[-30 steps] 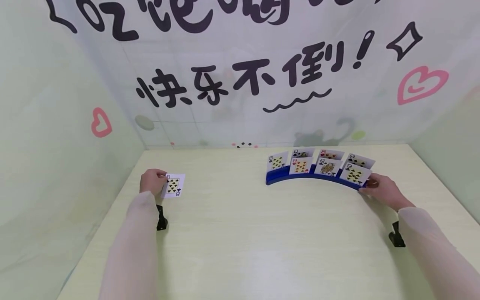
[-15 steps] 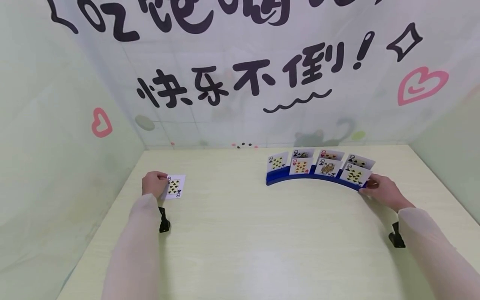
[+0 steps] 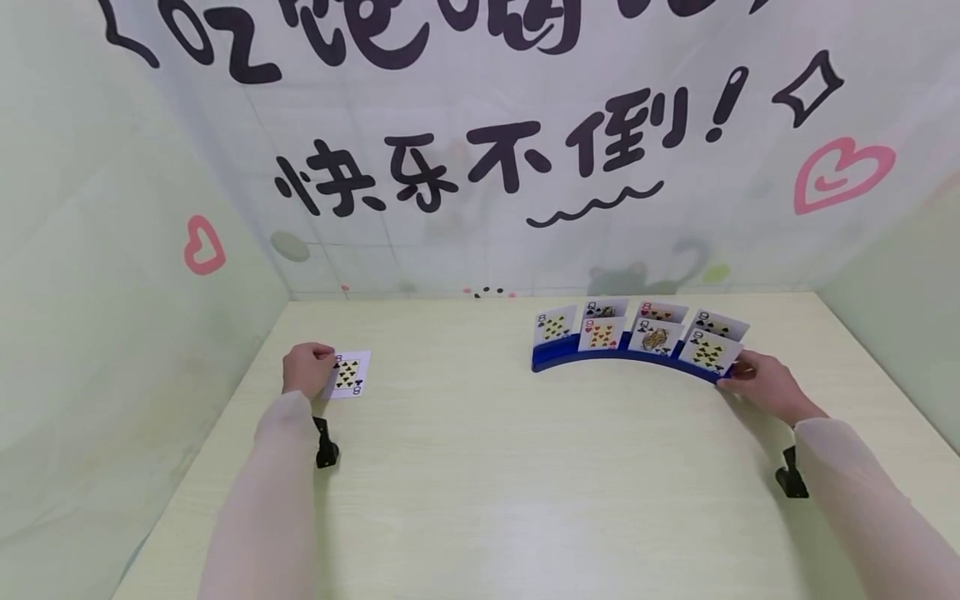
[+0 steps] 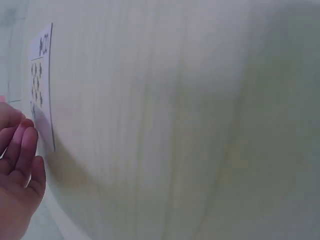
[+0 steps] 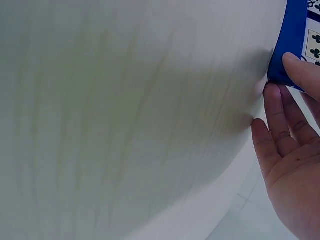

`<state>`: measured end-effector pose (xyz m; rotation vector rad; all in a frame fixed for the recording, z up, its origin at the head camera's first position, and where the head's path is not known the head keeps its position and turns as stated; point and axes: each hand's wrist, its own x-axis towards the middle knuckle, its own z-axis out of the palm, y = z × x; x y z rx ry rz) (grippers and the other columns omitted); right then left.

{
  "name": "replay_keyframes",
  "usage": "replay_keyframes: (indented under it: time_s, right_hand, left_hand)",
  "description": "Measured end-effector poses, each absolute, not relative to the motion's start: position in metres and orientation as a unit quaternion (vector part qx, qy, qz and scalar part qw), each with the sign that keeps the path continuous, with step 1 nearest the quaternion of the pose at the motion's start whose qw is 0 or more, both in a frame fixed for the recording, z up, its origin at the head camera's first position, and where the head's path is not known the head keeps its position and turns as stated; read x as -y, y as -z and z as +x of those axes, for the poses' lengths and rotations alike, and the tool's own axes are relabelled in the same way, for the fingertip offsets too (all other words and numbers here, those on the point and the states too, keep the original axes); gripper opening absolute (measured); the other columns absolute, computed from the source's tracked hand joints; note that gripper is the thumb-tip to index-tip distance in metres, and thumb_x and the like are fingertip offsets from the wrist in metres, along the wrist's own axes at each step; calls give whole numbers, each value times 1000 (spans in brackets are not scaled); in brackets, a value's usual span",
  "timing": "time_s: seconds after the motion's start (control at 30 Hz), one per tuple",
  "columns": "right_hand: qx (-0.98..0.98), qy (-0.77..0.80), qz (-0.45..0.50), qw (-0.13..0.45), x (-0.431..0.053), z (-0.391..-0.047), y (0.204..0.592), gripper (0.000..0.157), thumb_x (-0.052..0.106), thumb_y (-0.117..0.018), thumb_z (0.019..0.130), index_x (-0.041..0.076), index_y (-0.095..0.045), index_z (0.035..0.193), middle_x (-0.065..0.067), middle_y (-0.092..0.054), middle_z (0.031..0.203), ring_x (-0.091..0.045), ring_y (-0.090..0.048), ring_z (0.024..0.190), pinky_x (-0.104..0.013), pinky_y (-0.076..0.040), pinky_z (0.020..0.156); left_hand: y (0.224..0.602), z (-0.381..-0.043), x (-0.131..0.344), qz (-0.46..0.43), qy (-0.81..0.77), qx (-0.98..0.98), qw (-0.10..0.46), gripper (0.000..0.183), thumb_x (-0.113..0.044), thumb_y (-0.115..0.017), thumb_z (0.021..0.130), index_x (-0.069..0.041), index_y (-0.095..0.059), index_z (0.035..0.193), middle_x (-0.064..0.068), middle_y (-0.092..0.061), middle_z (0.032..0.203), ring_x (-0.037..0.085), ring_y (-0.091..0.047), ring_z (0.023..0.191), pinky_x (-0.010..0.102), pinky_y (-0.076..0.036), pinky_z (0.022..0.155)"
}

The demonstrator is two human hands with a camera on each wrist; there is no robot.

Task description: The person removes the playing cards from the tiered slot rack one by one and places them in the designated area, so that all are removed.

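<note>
On the left side of the table, my left hand [image 3: 306, 369] pinches the upper left corner of a playing card [image 3: 349, 375], an eight of clubs lying face up. In the left wrist view its fingertips meet right at the card's edge [image 4: 44, 107]. At the right, my right hand [image 3: 772, 386] grips the right end of a curved blue card holder [image 3: 600, 355]. The right wrist view has the thumb [image 5: 300, 70] on the holder's front, with fingers curled under its end. Two rows of cards stand in it, among them a nine of hearts [image 3: 601, 335] and a queen [image 3: 654, 337].
The pale wooden table [image 3: 480, 467] reaches back to a printed fabric backdrop [image 3: 450, 242]. Fabric walls [image 3: 112, 333] rise on both sides. A black wrist camera [image 3: 326, 446] hangs by the left sleeve, and another black camera [image 3: 792, 477] by the right.
My left hand has shifted very slightly right at the eight of clubs. My right hand and the card holder have stayed in place.
</note>
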<state>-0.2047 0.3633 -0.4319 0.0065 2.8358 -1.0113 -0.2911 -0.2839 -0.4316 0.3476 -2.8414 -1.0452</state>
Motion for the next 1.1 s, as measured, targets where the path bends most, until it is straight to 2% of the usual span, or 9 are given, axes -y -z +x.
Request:
replay_keyframes:
  time_s: [0.23, 0.43, 0.7, 1.1]
  right_hand:
    - [-939, 337, 1, 66, -363, -205, 433, 60, 14, -62, 87, -19, -33, 128, -36, -48, 114, -45, -50, 101, -55, -41, 86]
    - [-939, 338, 1, 67, -363, -204, 433, 61, 14, -62, 87, -18, -32, 129, -36, -47, 115, -45, -50, 101, -55, -40, 86]
    - [-938, 339, 0, 68, -363, -203, 432, 60, 14, -61, 87, -18, -32, 129, -36, -47, 115, -46, -49, 101, -55, -40, 86]
    - [-938, 340, -2, 63, -363, -203, 432, 60, 14, -62, 87, -19, -33, 128, -37, -48, 113, -46, -50, 101, -55, -41, 85]
  left_hand:
    - [418, -291, 281, 78, 354, 931, 45, 30, -13, -48, 93, 5, -58, 116, 19, -57, 102, 28, -51, 91, 37, -42, 76]
    - [396, -291, 262, -3, 352, 934, 66, 28, -10, -49, 92, 5, -59, 114, 18, -59, 100, 28, -54, 89, 36, -45, 74]
    - [375, -288, 215, -86, 362, 927, 56, 24, -10, -51, 93, 1, -60, 112, 15, -59, 101, 26, -55, 92, 39, -46, 78]
    - [368, -274, 129, -187, 391, 899, 64, 17, -7, -58, 89, -1, -65, 104, 9, -62, 93, 21, -57, 85, 32, -48, 75]
